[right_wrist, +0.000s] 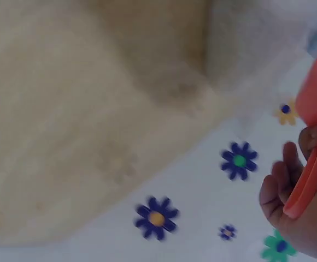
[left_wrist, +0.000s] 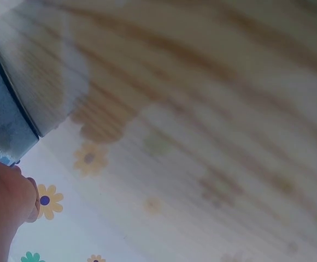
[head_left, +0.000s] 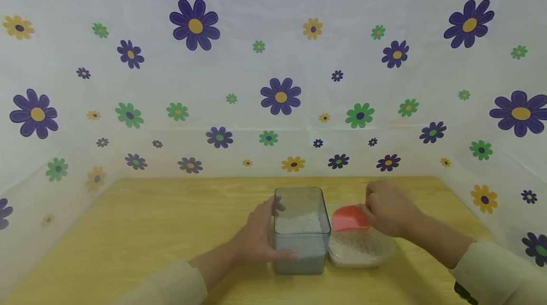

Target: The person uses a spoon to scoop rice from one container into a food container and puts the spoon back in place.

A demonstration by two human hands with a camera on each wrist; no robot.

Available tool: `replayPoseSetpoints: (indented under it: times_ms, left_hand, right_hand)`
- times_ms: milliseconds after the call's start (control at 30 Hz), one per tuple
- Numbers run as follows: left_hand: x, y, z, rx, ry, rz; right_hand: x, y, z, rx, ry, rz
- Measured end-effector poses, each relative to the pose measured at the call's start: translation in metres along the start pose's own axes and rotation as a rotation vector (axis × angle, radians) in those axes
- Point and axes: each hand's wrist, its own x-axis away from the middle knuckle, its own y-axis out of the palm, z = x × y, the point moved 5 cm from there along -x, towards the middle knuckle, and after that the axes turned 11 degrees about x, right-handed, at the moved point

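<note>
My left hand point(head_left: 252, 241) holds a tall clear square container point(head_left: 299, 260) in the head view, thumb across its front and fingers at its far left side. Whitish powdery or grainy contents show inside it. Just to the right, touching or nearly so, stands a low clear tub point(head_left: 361, 261) of similar whitish stuff. Over that tub my right hand point(head_left: 391, 210) grips a red scoop point(head_left: 350, 218) by its handle. What the scoop carries is hidden. The right wrist view shows the fingers point(right_wrist: 279, 185) curled about the scoop's handle point(right_wrist: 306, 185). In the left wrist view the container point(left_wrist: 3, 109) appears only at the edge.
Both vessels stand on a light wood-look table point(head_left: 171, 219). A white sheet with printed flowers point(head_left: 239, 72) encloses the back and sides. A small dark object point(head_left: 465, 291) shows under the right sleeve.
</note>
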Motion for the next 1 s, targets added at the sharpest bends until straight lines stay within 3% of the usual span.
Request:
replayPoseSetpoints:
  times_ms: [100,233,567,1000]
  left_hand:
    - [0.0,0.002,0.0,0.005,-0.001,-0.005]
    - [0.001,0.001,0.002,-0.004,0.012,0.004]
    - [0.002,0.0,0.005,-0.003,0.017,0.005]
    - [0.008,0.001,0.004,-0.027,0.01,0.007]
  right_hand:
    - [0.008,0.019,0.001,-0.123,0.035,0.032]
    - [0.01,0.033,0.0,-0.189,0.086,0.029]
    - [0.011,0.037,-0.008,-0.109,0.11,0.033]
    - [0.01,0.044,-0.015,-0.12,0.107,-0.04]
